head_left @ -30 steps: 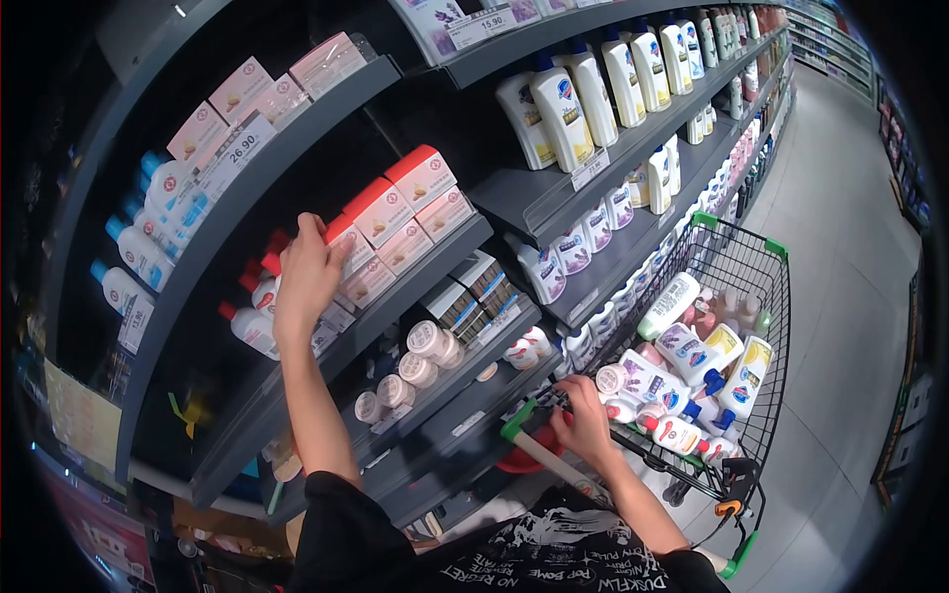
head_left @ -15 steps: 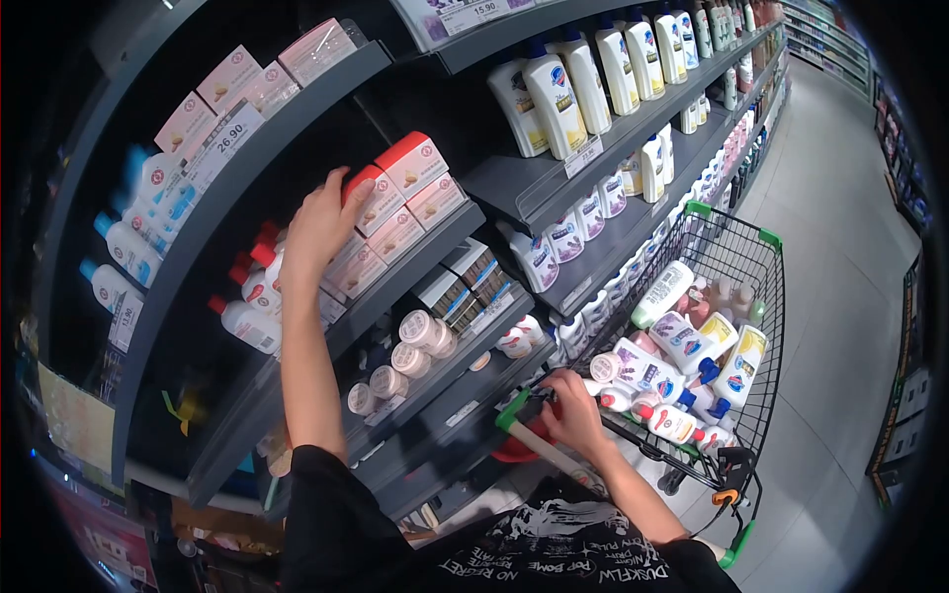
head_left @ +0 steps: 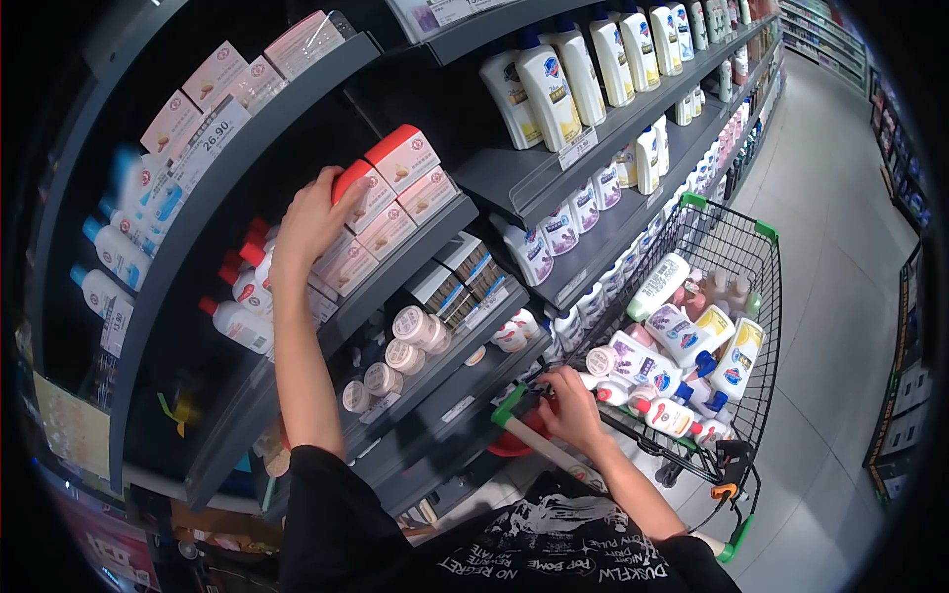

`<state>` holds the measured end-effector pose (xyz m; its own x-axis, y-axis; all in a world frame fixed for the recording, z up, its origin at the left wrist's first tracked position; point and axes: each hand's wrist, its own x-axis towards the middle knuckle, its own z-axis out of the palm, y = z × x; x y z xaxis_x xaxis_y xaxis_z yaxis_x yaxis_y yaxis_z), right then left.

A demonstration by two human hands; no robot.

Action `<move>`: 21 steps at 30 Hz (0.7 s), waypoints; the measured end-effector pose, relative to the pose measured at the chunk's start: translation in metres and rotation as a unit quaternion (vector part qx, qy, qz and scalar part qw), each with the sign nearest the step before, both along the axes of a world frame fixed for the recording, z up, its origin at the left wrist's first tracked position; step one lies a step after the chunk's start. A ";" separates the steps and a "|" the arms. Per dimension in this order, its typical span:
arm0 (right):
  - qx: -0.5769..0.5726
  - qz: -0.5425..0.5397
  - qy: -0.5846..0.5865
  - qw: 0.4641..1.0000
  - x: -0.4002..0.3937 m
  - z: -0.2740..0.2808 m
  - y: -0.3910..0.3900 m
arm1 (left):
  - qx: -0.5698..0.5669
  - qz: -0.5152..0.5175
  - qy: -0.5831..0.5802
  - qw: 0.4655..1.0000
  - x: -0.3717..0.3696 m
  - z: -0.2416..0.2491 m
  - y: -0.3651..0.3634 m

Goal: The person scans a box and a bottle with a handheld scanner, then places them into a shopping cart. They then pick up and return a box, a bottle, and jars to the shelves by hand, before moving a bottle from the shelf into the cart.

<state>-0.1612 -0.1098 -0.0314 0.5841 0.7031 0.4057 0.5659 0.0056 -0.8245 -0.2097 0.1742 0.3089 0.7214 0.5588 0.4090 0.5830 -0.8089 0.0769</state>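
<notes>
On the middle shelf, my left hand (head_left: pixel 314 219) rests on a pink box with a red top (head_left: pixel 368 194), its fingers bent over the box's top left side. More pink boxes (head_left: pixel 403 158) stand right beside and beneath it. White bottles with red caps (head_left: pixel 242 323) stand left of my wrist. My right hand (head_left: pixel 571 407) is curled at the shopping cart's handle (head_left: pixel 544 450), near its green end. The cart's black wire basket (head_left: pixel 770 326) holds several white bottles (head_left: pixel 645 364) with blue, red or green caps and a round pink jar (head_left: pixel 600 360).
Round jars (head_left: pixel 413 324) and dark boxes (head_left: pixel 465 282) sit on the shelf below. White and yellow bottles (head_left: pixel 547 91) line the right shelf. Blue-capped bottles (head_left: pixel 121 254) stand far left. The grey aisle floor (head_left: pixel 816 247) runs along the cart's right.
The view has shifted slightly, so shelves and cart sit a little further left. My left hand stays at the red-topped box, and my right hand stays at the cart handle.
</notes>
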 end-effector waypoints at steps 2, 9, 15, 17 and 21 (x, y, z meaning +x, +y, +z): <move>-0.009 0.000 0.005 1.000 0.000 0.000 0.000 | 0.004 -0.008 -0.002 1.000 -0.001 0.000 0.000; -0.020 0.001 0.008 1.000 0.001 -0.001 0.001 | 0.005 -0.034 -0.013 0.999 -0.004 0.000 -0.002; -0.040 0.004 0.022 0.999 0.002 0.002 -0.001 | -0.042 -0.041 -0.007 0.998 -0.004 0.002 0.002; -0.044 0.004 0.023 0.999 0.003 0.003 -0.001 | -0.042 -0.037 -0.014 0.998 -0.004 0.002 0.000; -0.037 0.001 0.016 0.999 0.003 0.001 0.001 | -0.026 -0.034 -0.007 0.999 -0.005 0.002 0.004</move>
<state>-0.1578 -0.1091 -0.0305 0.5937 0.7323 0.3335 0.5399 -0.0551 -0.8399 -0.2148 0.1787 0.3112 0.7535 0.5295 0.3898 0.5252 -0.8414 0.1278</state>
